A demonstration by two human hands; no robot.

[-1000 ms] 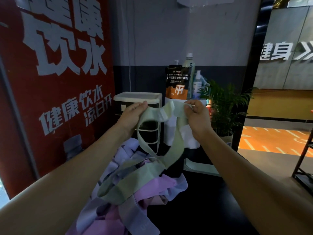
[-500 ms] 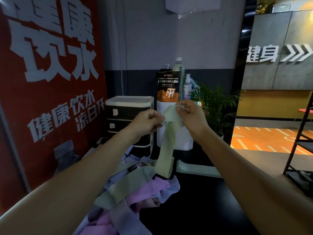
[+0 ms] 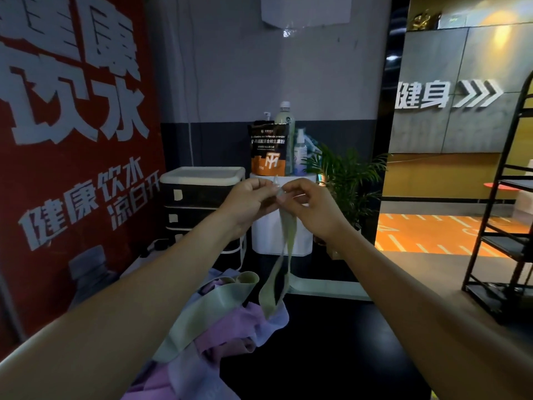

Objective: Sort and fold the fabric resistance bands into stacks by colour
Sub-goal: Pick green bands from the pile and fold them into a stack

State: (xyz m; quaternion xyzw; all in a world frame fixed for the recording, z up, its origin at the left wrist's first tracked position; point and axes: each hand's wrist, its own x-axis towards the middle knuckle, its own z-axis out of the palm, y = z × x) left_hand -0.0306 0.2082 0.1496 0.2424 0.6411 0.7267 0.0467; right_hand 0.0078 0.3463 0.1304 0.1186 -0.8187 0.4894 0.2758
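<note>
Head view: both your arms reach forward at chest height. Your left hand [image 3: 250, 201] and right hand [image 3: 310, 207] meet at the centre, fingers curled, each pinching the top of one green band [image 3: 284, 255]. The two hands are almost touching, left at nine o'clock of the pinch, right at three. The band hangs straight down toward six o'clock as a narrow doubled loop, long axis vertical, its lower end just reaching the pile of bands [image 3: 230, 327]. That pile lies on the dark tabletop [image 3: 331, 356] below and to the left, nearer your left arm: lilac and pink bands with another green band [image 3: 207, 310] across the top. Judging by this, the fold would bring the hanging end up toward your hands.
</note>
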